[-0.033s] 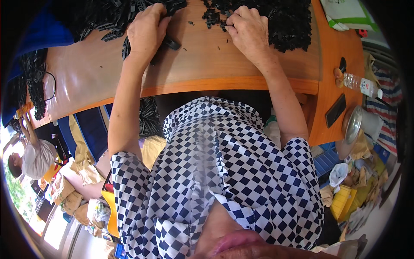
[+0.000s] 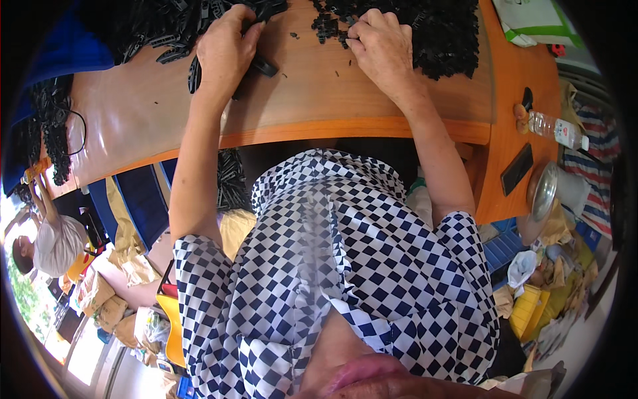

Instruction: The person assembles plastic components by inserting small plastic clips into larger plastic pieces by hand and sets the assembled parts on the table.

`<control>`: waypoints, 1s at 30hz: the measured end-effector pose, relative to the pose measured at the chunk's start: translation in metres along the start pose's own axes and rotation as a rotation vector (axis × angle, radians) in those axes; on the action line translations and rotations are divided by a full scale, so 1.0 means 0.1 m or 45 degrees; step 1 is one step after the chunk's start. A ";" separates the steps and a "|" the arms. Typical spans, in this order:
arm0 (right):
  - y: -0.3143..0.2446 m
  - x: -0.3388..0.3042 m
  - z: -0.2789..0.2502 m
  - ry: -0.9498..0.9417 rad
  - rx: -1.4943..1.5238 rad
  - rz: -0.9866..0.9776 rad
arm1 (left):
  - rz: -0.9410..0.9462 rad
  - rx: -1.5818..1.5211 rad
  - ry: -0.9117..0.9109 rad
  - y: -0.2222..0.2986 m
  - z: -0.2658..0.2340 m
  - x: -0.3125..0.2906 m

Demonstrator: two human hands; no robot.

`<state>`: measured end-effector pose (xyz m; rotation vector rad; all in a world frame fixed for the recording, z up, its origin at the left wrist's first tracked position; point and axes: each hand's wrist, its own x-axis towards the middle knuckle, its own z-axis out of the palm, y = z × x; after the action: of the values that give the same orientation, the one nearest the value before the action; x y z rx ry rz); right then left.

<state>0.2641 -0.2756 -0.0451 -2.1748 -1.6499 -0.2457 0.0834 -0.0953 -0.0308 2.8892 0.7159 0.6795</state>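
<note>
My left hand (image 2: 226, 53) is closed, fingers curled, beside a heap of long black plastic parts (image 2: 174, 40) at the table's far left. One long black part (image 2: 264, 65) pokes out below its thumb; what the fingertips grip is hidden. My right hand (image 2: 384, 50) is closed too, thumb and forefinger pinched at the left side of a pile of small black plastic pieces (image 2: 446, 40). A few of these small pieces (image 2: 325, 28) lie loose left of its fingertips. Whether a piece is in the pinch cannot be made out.
The brown wooden table (image 2: 146, 123) carries more black parts (image 2: 56, 126) at its left end. To the right are a clear bottle (image 2: 558, 130), a dark phone (image 2: 517, 169) and a green-white bag (image 2: 535, 20). Another person (image 2: 56, 243) is at far left.
My left hand has shifted very slightly to the right. My right hand stays almost in the same place.
</note>
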 end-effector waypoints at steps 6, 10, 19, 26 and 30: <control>-0.10 0.09 -0.10 0.138 0.636 0.211 | -0.890 -2.285 -0.141 0.33 0.01 -0.21; -0.36 0.06 -0.19 -0.091 1.819 0.583 | -0.916 -2.485 -0.166 0.51 -0.04 -0.32; -0.47 0.02 -0.22 -0.169 1.908 0.613 | -0.959 -2.491 -0.096 0.60 -0.03 -0.38; -0.38 0.12 -0.51 -0.372 1.053 -0.093 | -1.038 -2.444 -0.193 0.59 -0.04 -0.42; -0.35 0.21 -0.60 -0.273 0.695 -0.490 | -0.949 -2.278 -0.325 0.61 -0.03 -0.44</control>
<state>0.2425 -0.2742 0.0240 -1.5144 -1.9619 0.3141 0.0728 -0.1700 -0.0339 0.9414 0.5422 0.3926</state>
